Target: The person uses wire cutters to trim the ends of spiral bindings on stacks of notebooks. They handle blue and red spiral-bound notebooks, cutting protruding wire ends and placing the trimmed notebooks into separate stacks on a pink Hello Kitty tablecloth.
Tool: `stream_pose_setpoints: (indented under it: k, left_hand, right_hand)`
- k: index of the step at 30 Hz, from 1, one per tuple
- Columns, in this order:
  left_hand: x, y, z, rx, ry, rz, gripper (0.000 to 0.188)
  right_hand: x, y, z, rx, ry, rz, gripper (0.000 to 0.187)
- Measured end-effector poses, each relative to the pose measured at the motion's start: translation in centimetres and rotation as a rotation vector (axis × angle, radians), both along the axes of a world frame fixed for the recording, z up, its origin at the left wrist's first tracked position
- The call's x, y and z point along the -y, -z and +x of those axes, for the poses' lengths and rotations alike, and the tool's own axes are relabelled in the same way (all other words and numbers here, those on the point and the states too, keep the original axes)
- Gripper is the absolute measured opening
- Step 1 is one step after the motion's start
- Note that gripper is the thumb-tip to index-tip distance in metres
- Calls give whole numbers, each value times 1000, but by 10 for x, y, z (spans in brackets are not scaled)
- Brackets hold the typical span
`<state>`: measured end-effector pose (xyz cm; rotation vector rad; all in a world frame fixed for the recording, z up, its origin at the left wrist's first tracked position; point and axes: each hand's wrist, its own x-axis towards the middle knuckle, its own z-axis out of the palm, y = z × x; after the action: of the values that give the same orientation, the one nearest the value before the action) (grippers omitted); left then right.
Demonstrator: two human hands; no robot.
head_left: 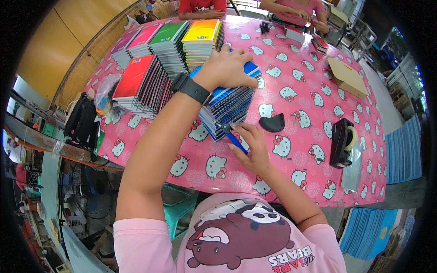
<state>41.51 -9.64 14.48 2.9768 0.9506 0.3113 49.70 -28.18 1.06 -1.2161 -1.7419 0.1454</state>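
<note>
A tall stack of blue spiral notebooks [230,107] stands in front of me, its coil bindings facing near and right. My left hand [227,70] reaches across the top of it, fingers curled over the far edge and thumb at the right side, gripping the upper notebooks. In my right hand [254,148] are small pliers with blue handles [237,142]. Their metal jaws touch or nearly touch the coil ends low on the stack's near side; exact contact is too small to tell. A black half-round pouch [271,123] lies just right of the pliers.
Red [139,82], green [169,41], yellow [202,36], pink and purple notebook stacks stand left and behind. A black tape dispenser [342,143] and an open cardboard box [347,76] are at right on the pink patterned tablecloth [291,136]. Two other people sit across the table.
</note>
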Motion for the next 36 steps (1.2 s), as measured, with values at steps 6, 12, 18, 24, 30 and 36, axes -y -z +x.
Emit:
stream_pose_setpoints:
  k: [6,12,18,24,30,36]
  left_hand:
    - [0,1,0,17,-19,-10,80]
    - [3,1,-1,39,-35,8,74]
    - [4,-1,2,22,-20,-5,73]
    - [4,3,-1,77,-28,5,72]
    - [2,3,0,55,-23,10,72]
    - [3,1,1,38,-30,3,73]
  right_hand:
    - [-5,-4,3,48,-8,47,48]
    - [-6,-3,5,82,-10,6,44]
    - [-3,0,12,-622,-311,-623,43]
    - [4,-12,12,-128,-96,-156,45]
    - [-7,-18,9,36,-5,39,50]
    - [-10,-14,12,177,23,76,48]
